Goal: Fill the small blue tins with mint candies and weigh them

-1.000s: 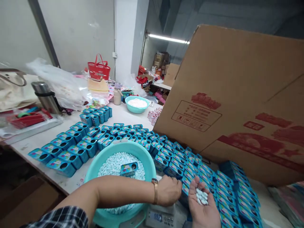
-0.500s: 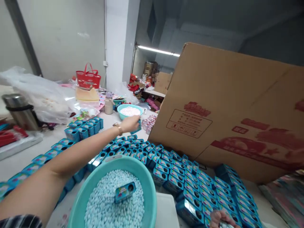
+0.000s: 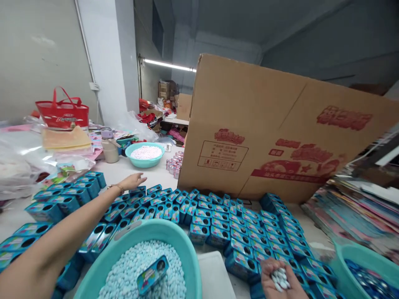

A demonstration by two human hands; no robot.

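My left hand [image 3: 133, 182] is stretched out above the far-left end of the rows of small blue boxes [image 3: 199, 232], fingers extended and nothing visible in them. Just below it is a blue box [image 3: 137, 189]. At the lower right, my right hand [image 3: 268, 272] is cupped palm up around a small heap of pale blue candies [image 3: 280, 279], over the near boxes. A turquoise basin [image 3: 193, 265] in front of me holds many such candies [image 3: 124, 274]. On top of them lies a tilted blue box [image 3: 152, 275] with a round dark opening.
A large cardboard box [image 3: 262, 124] leans behind the rows. Farther back are a second basin [image 3: 145, 164] with pinkish-white pieces and small pink packs [image 3: 175, 162]. At right are a basin [image 3: 368, 253] of dark blue shiny pieces and stacked printed sheets [image 3: 343, 207].
My left hand has drawn back to the left and let go of the blue box it held. The view has turned right, bringing the right-hand basin and my right hand's candies into fuller sight.
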